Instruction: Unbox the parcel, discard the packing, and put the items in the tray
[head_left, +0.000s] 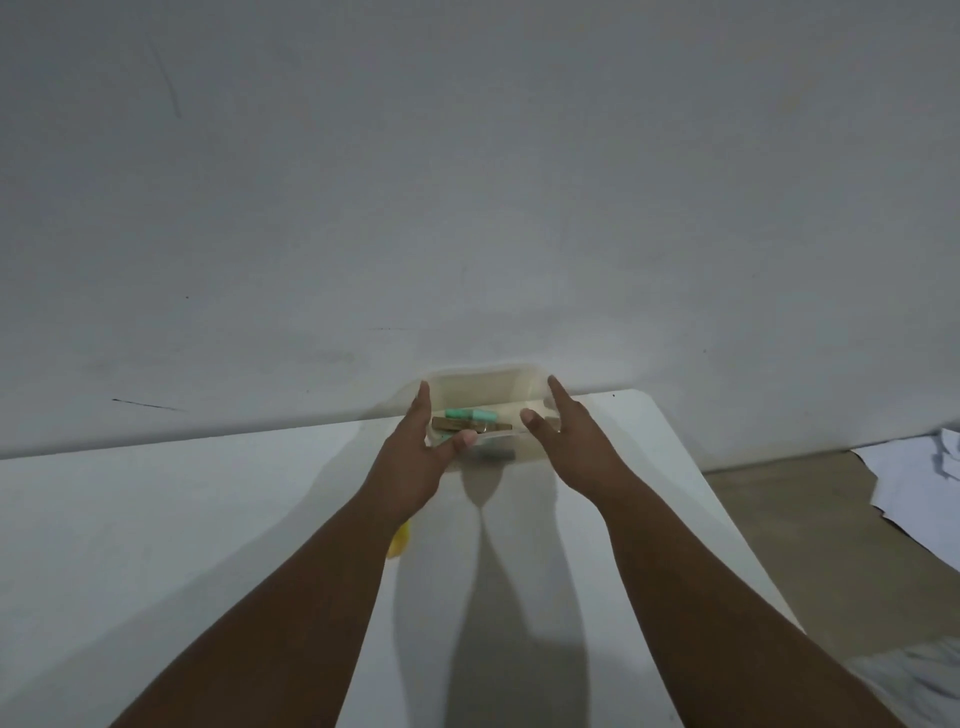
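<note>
A translucent white tray (488, 375) is at the far edge of the white table (182, 519), close to the wall. Inside it lie a mint-green item (470, 414) and a flat brown-gold item (485, 426). My left hand (415, 457) clasps the tray's left side, with the thumb on the front rim. On the right side, my right hand (576, 441) holds the tray with fingers stretched along the wall and thumb over the front. The tray looks slightly blurred, and a grey shadow lies below its front edge.
A small yellow object (399, 540) peeks out on the table beside my left forearm. A grey wall (467, 182) rises right behind the table. White crumpled paper (914, 483) lies on the brown floor to the right, beyond the table's right edge.
</note>
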